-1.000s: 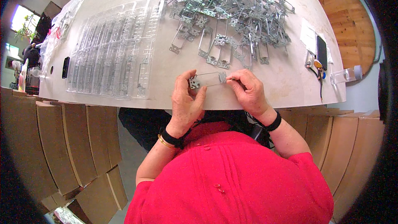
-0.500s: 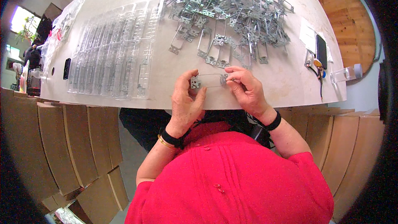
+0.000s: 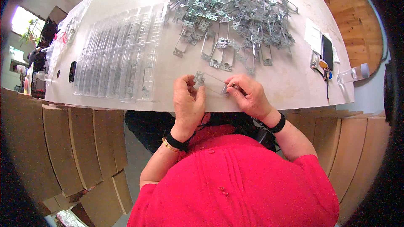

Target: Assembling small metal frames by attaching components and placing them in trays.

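A thin metal wire-frame bracket, with a small stamped plate at each end, is slanted between my hands just over the table's near edge. My right hand pinches its right end between thumb and fingers. Next to the left end plate is my left hand, its fingers half curled and the thumb apart from them. The thumb tip lies close to that plate; whether they touch is hard to see. Beyond my hands, a large tangled pile of similar metal brackets covers the far middle of the table.
Clear plastic trays with compartments, some holding metal parts, lie stacked at the left. On the right are a dark phone, a corded tool with round tags and a clear bottle. Cardboard boxes flank me below the white table.
The bracket has turned, its right end swinging down toward me. My left hand's fingers have come off the left plate and curled; my right hand has dropped slightly, keeping its pinch.
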`<action>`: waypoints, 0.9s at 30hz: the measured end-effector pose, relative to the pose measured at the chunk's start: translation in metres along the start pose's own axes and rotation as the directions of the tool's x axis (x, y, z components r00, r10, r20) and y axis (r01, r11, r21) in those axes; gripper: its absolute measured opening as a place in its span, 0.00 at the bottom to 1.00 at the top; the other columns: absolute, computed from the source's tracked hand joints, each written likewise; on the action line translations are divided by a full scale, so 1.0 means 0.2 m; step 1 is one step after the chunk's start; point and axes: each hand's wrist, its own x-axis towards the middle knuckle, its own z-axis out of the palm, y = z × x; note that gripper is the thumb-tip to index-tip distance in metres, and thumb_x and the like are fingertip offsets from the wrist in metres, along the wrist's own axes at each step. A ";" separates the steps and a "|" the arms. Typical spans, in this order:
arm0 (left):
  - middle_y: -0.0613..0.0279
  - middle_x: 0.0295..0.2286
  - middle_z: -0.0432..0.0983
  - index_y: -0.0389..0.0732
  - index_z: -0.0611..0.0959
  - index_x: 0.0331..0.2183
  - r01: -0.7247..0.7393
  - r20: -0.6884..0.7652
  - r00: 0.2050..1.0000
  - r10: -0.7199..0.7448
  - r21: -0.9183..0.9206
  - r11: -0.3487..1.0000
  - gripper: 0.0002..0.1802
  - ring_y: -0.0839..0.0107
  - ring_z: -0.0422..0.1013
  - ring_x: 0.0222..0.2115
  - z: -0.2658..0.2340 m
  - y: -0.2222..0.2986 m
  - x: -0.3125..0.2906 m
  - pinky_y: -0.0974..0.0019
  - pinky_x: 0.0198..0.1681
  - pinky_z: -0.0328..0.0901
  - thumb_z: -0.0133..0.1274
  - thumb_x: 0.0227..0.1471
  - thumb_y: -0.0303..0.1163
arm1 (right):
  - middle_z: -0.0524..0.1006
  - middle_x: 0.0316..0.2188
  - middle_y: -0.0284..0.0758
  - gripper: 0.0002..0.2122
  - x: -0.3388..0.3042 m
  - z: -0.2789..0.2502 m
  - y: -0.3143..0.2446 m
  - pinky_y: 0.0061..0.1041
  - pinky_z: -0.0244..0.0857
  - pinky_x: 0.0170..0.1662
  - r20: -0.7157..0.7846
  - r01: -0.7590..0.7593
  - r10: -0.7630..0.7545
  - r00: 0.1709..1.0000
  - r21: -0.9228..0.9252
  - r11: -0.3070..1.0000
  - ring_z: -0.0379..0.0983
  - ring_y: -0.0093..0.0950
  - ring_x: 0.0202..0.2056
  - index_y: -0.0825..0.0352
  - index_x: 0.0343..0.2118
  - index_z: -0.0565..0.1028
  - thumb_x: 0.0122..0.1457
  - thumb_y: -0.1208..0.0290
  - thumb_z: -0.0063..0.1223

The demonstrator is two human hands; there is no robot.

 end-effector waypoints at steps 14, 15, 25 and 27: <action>0.52 0.43 0.81 0.36 0.74 0.56 -0.097 0.043 0.995 0.094 0.066 0.993 0.27 0.66 0.76 0.33 0.04 0.06 0.02 0.61 0.39 0.72 0.61 0.55 0.24 | 0.81 0.33 0.39 0.05 -0.01 0.00 0.02 0.35 0.72 0.37 0.126 0.135 -0.137 0.983 0.020 0.991 0.79 0.40 0.34 0.64 0.38 0.79 0.60 0.74 0.63; 0.53 0.42 0.81 0.37 0.73 0.56 -0.107 0.046 0.993 0.105 0.043 0.993 0.27 0.66 0.76 0.33 0.04 0.06 0.02 0.61 0.38 0.72 0.61 0.55 0.23 | 0.81 0.33 0.39 0.06 -0.02 0.00 0.02 0.34 0.72 0.37 0.075 0.070 -0.074 0.994 0.062 0.996 0.79 0.40 0.34 0.64 0.39 0.79 0.60 0.75 0.63; 0.53 0.37 0.82 0.38 0.79 0.49 -0.231 0.088 0.971 0.222 0.103 0.968 0.19 0.65 0.75 0.28 0.06 0.06 0.03 0.61 0.34 0.71 0.60 0.55 0.22 | 0.81 0.37 0.41 0.08 0.00 -0.01 0.01 0.34 0.75 0.41 -0.035 0.181 -0.179 0.983 0.043 0.983 0.80 0.42 0.39 0.65 0.41 0.80 0.59 0.79 0.63; 0.47 0.40 0.79 0.36 0.79 0.50 -0.162 0.161 0.975 0.150 0.064 0.985 0.19 0.55 0.75 0.32 0.06 0.06 0.03 0.56 0.39 0.70 0.59 0.55 0.21 | 0.81 0.37 0.41 0.08 -0.01 0.00 0.02 0.35 0.75 0.41 -0.004 0.155 -0.155 0.988 0.023 0.988 0.80 0.42 0.39 0.65 0.41 0.80 0.59 0.79 0.63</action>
